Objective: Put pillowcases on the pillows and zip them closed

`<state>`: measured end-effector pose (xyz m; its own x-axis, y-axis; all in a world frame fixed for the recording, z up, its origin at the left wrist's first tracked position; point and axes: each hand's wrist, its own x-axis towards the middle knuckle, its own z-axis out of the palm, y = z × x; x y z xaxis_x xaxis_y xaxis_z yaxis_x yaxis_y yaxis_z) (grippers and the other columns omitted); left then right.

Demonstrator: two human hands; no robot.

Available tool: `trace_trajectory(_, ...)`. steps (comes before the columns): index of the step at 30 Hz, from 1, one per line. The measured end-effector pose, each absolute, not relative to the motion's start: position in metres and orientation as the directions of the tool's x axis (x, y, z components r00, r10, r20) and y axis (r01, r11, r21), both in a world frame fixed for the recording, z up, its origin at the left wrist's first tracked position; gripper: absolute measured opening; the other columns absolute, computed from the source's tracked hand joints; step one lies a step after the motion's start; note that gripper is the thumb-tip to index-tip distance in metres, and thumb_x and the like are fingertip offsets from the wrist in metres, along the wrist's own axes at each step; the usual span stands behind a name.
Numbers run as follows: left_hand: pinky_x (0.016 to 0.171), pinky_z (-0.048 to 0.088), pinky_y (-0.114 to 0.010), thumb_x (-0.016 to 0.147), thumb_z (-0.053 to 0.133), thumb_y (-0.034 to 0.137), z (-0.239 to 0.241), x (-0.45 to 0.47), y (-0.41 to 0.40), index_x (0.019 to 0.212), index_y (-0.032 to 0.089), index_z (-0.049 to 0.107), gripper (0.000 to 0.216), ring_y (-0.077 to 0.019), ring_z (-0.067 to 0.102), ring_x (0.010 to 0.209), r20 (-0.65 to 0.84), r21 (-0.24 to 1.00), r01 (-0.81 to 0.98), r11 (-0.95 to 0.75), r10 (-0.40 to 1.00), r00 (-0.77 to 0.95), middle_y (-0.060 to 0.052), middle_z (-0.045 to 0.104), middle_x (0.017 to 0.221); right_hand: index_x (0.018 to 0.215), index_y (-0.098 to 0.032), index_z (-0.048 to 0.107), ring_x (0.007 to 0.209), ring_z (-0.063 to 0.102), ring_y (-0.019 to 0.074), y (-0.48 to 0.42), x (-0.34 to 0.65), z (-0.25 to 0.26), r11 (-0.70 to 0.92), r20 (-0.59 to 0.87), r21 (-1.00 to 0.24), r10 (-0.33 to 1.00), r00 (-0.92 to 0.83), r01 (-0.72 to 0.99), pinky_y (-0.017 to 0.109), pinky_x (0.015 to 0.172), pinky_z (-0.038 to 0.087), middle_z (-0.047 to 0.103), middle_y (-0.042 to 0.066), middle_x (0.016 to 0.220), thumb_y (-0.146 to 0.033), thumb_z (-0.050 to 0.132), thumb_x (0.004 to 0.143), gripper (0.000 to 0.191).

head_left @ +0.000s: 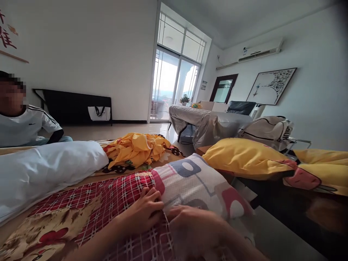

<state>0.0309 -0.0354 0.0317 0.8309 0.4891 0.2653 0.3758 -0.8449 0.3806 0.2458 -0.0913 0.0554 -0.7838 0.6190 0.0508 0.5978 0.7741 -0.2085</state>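
Bright room, bed (89,179) up front: left hand (144,214) is pinching the red check pillowcase (108,195) hem, patterned pillow (195,181) sticking half out. Right hand (195,228) is lying on it, blurred, grip unclear. Looks like working pillow thru case mouth; next needs 2-hand hem hold.

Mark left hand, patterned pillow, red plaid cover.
left hand (144,213), head view, back of the hand.
patterned pillow (196,180), head view, its bare upper face.
red plaid cover (119,192), head view, its checked cloth.
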Motion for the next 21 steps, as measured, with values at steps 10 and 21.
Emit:
trace_trajectory(10, 0.103, 0.03, -0.043, 0.091, 0.049, 0.022, 0.027, 0.031, -0.03, 0.087, 0.023, 0.055, 0.008, -0.0204, 0.048, 0.11, 0.227, 0.332, 0.406, -0.851, 0.49, 0.841, 0.0, 0.057, 0.109, 0.115, -0.021, 0.067, 0.112, 0.06, 0.0237, 0.047, 0.249, 0.037, 0.461, 0.1, -0.113, 0.887, -0.451, 0.88, 0.038, 0.1, 0.036, 0.07, 0.009, 0.115, -0.045, 0.057, 0.091, 0.035)
trace_trajectory(21, 0.097, 0.034, -0.043, 0.09, 0.034, 0.011, 0.052, 0.033, 0.03, 0.1, 0.022, 0.056, 0.026, -0.0218, 0.044, 0.108, 0.35, 0.137, 0.453, -0.881, 0.471, 0.81, -0.006, 0.051, 0.115, 0.091, -0.021, 0.073, 0.086, 0.067, 0.0202, 0.043, 0.221, 0.046, 0.385, 0.166, -0.087, 0.915, -0.368, 0.919, 0.024, 0.069, 0.042, 0.074, 0.006, 0.092, -0.035, 0.054, 0.091, 0.023)
